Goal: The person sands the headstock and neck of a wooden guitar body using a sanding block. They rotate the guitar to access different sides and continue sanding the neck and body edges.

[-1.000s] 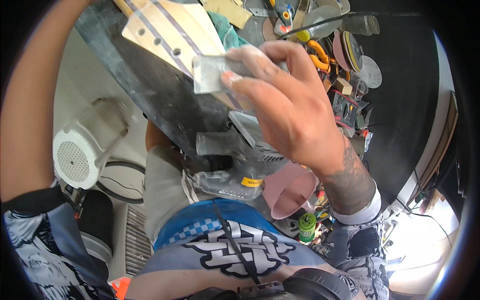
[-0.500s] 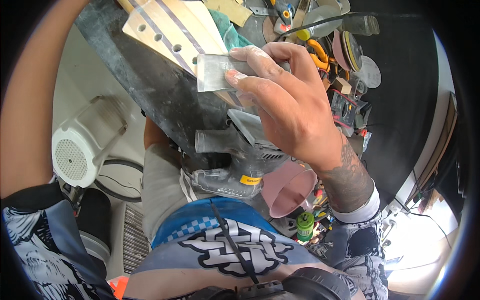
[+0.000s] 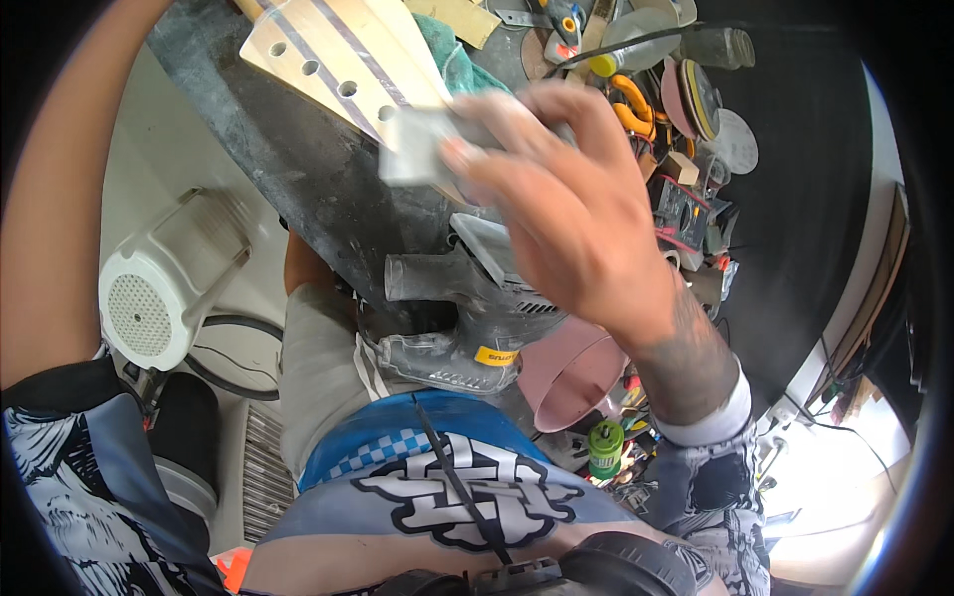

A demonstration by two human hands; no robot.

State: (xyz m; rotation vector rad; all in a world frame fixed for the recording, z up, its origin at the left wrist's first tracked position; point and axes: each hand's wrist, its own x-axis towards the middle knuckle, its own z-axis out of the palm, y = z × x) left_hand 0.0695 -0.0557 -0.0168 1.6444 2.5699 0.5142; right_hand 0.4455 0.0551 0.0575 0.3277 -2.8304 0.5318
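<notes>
My right hand, blurred by motion, is closed on a grey rectangular sanding block, pressed near the lower right part of a light wooden board. The board has dark stripes and several round holes, and lies on a dusty dark workbench. My left forearm rises toward the top left; its hand is out of view. Under my right hand rests a dusty grey power sander with a yellow label. A green cloth lies behind the board.
Tools, clamps, sanding discs, small wood blocks and plastic bottles crowd the right of the bench. A pink funnel-like container and green canister sit lower right. A white plastic stool stands at left.
The block in my right hand has shifted slightly right, then back left along the board, and is now blurred. The rest of the view has shifted only a little.
</notes>
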